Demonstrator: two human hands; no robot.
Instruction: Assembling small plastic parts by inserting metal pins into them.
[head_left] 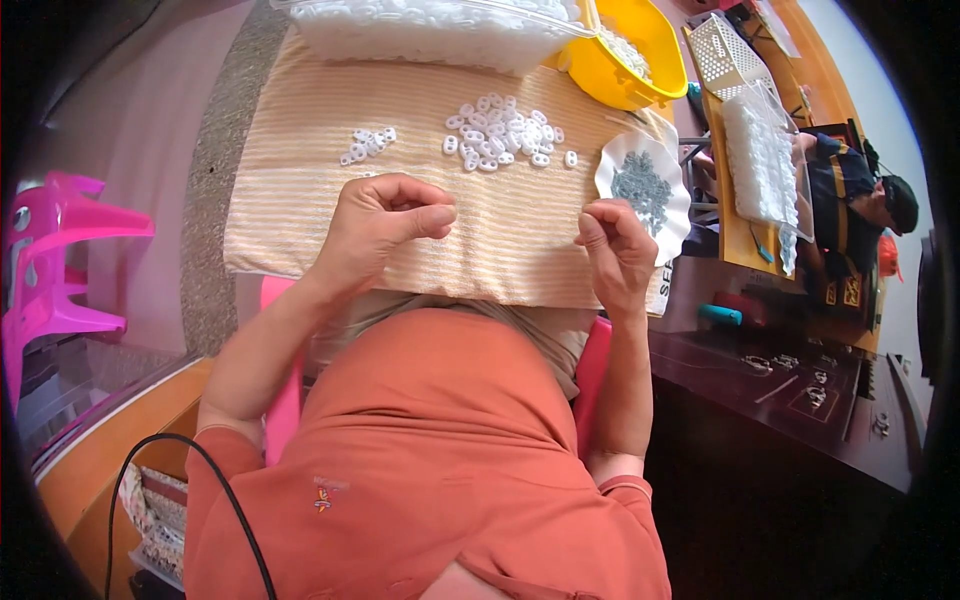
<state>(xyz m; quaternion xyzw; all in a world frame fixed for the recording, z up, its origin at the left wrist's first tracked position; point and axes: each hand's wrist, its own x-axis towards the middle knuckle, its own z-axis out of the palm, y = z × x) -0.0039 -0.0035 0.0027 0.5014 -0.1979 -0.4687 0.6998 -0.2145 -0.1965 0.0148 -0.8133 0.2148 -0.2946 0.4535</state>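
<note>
My left hand hovers over the striped cloth, thumb and forefinger pinched together. Whatever may be between those fingertips is too small to make out. At the cloth's right side, my right hand is also closed in a pinch, its content hidden, beside a white wavy-edged plate. Small grey pieces are heaped on that plate. Beyond my hands lies a loose pile of white oval plastic pieces with two holes each. A smaller cluster of similar white pieces sits left of it, just past my left hand.
A clear tub full of white pieces and a yellow container stand at the far edge. To the right, a person in dark clothes is near another filled clear tub and a perforated basket. A pink stool stands left.
</note>
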